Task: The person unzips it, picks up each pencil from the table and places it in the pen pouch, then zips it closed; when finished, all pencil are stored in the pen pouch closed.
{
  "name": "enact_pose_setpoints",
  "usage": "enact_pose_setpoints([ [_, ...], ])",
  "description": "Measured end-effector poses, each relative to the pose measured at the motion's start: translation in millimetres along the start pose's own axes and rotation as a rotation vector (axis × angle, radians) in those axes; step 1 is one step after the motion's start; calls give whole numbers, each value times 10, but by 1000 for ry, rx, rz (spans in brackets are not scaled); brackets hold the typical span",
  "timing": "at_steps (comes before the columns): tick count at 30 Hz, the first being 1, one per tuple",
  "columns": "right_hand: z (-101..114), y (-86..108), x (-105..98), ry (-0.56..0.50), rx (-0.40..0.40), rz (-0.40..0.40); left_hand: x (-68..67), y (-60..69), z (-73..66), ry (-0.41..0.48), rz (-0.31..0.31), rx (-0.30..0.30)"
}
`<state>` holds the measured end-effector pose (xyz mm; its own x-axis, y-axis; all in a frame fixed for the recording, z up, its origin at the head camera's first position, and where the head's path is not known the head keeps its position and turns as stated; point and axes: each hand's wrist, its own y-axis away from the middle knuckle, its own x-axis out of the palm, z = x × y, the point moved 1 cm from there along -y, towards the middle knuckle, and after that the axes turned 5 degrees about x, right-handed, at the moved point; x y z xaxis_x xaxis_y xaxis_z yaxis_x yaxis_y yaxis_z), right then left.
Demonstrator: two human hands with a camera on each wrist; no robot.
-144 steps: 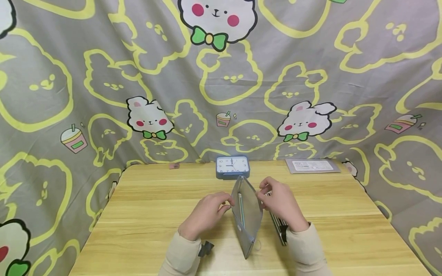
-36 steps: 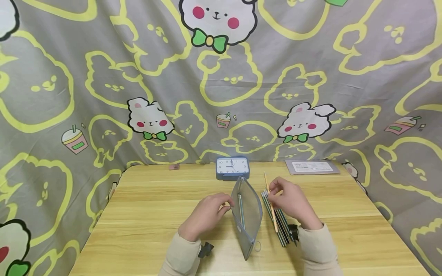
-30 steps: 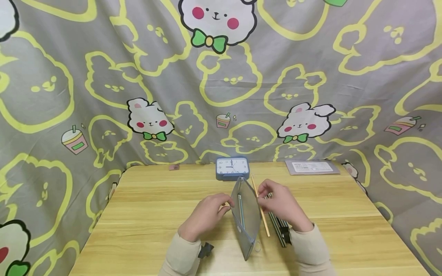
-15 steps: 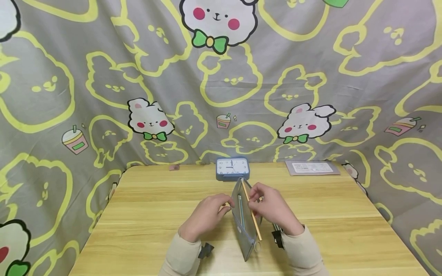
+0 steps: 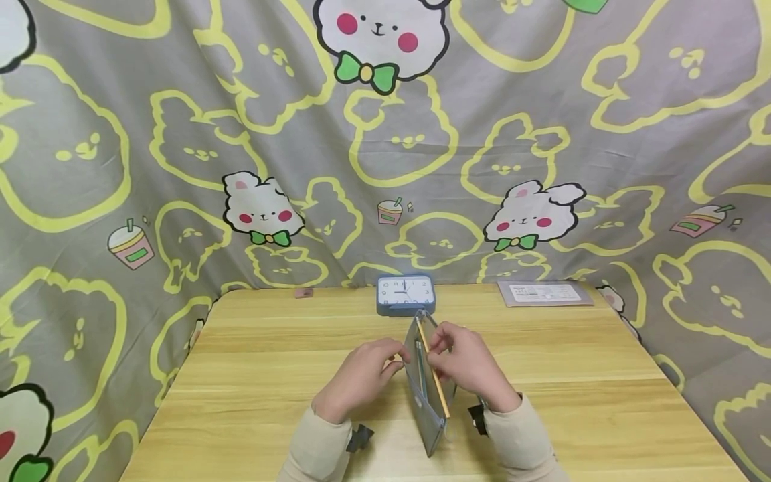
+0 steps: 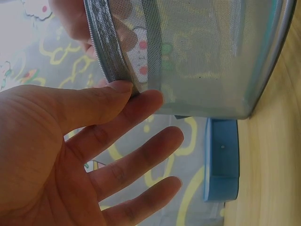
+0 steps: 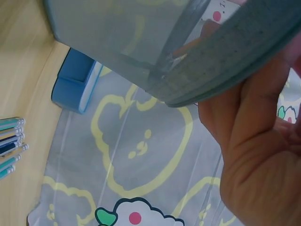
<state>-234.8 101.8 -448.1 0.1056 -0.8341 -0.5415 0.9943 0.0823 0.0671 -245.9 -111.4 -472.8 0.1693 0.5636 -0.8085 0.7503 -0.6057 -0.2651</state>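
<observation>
A grey mesh zip pencil pouch (image 5: 429, 428) stands upright on the table with its mouth spread. My left hand (image 5: 363, 373) pinches its left zipper edge between thumb and index finger, the other fingers extended in the left wrist view. My right hand (image 5: 472, 367) pinches a yellow pencil (image 5: 442, 399), held slantwise in the pouch's mouth. Inside the pouch, a blue-green pencil (image 5: 421, 375) leans along the left wall. Several more pencils (image 7: 10, 141) lie on the table in the right wrist view; the right forearm mostly hides them in the head view.
A blue alarm clock (image 5: 405, 292) stands just behind the pouch. At the back right lies a grey packet with a white label (image 5: 545, 292). A small pinkish block (image 5: 304, 292) sits at the back left edge. Patterned cloth (image 5: 385, 154) hangs behind the wooden table (image 5: 271, 348).
My right hand picked the yellow pencil from the pile on the right and carried it left into the pouch's mouth. The left hand has stayed on the pouch edge.
</observation>
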Motion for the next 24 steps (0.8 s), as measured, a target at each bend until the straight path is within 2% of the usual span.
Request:
enact_pose_setpoints([
  [8,3,-10,36,15,16,-33,-1,-4,-8,-2,1,-1],
  [24,-11,-25,55,34,11,-39,4,-2,0,-13,2,-2],
])
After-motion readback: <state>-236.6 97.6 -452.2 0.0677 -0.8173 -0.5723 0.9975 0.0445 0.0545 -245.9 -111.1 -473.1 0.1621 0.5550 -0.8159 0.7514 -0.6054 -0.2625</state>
